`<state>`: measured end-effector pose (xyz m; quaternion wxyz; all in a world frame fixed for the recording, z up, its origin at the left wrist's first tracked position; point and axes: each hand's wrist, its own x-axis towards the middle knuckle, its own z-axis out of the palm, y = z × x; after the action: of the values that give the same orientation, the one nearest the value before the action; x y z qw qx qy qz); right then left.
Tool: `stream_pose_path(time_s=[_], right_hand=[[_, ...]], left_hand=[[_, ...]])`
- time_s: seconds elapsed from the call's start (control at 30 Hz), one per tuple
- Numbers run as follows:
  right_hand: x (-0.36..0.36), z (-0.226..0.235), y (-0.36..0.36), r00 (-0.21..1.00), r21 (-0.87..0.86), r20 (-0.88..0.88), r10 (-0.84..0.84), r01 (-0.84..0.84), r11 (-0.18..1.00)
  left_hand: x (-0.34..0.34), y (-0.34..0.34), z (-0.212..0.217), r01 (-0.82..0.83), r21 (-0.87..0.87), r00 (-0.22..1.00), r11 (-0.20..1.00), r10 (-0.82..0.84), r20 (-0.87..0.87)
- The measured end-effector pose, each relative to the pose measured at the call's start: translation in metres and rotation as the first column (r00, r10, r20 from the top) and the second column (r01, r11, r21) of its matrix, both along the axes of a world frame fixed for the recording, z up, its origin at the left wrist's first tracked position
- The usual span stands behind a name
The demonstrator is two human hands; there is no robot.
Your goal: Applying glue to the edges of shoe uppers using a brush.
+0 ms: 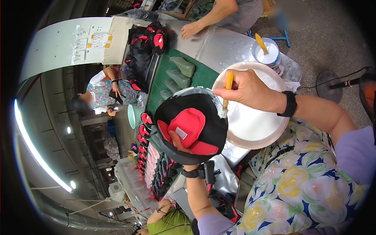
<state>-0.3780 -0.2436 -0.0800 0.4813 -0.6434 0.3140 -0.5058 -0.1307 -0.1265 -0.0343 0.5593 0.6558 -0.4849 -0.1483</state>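
A black shoe upper [213,135] with a red lining and a white label is held up close to me. My left hand [176,141] grips it, the thumb lying over the red lining and the other fingers hidden behind. A whitish coat shows along its far rim. My right hand [250,89] pinches the yellow handle of a small brush [229,80]. Its white-coated bristles touch the rim of the upper on the right side. Below that hand stands a wide basin [250,145] of white liquid.
A tub [277,62] of white liquid with a yellow-handled brush stands beyond the basin. Grey-green foot-shaped forms [182,66] lie on a green mat [211,72]. Black-and-red uppers [156,39] are piled farther off. A co-worker's hand [191,30] rests on the metal table.
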Motion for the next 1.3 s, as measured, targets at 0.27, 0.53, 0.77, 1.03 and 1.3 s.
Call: stream_pose_path(time_s=[0.27,0.53,0.77,1.03,1.3], right_hand=[[0.014,0.000,0.032,0.975,0.467,0.215,0.056,-0.153,0.871],[0.000,-0.007,0.018,0.964,0.045,0.255,0.073,-0.087,0.995],[0.001,0.005,0.018,0.926,-0.617,0.215,0.311,-0.118,0.778],[0.042,0.014,0.009,0.940,-0.800,0.141,0.309,-0.076,0.595],[0.010,-0.002,0.006,0.929,-0.258,-0.075,0.363,-0.370,0.893]], left_hand=[[0.010,0.001,-0.015,0.044,-0.213,0.779,0.976,0.099,0.619],[0.053,-0.005,0.016,0.110,0.129,0.784,0.986,-0.165,0.599],[0.101,0.026,-0.016,0.638,0.500,0.770,0.586,-0.506,-0.389],[0.047,0.052,-0.028,0.588,0.488,0.799,0.644,-0.557,-0.227],[0.034,0.035,-0.011,0.487,0.443,0.857,0.753,-0.511,-0.075]])
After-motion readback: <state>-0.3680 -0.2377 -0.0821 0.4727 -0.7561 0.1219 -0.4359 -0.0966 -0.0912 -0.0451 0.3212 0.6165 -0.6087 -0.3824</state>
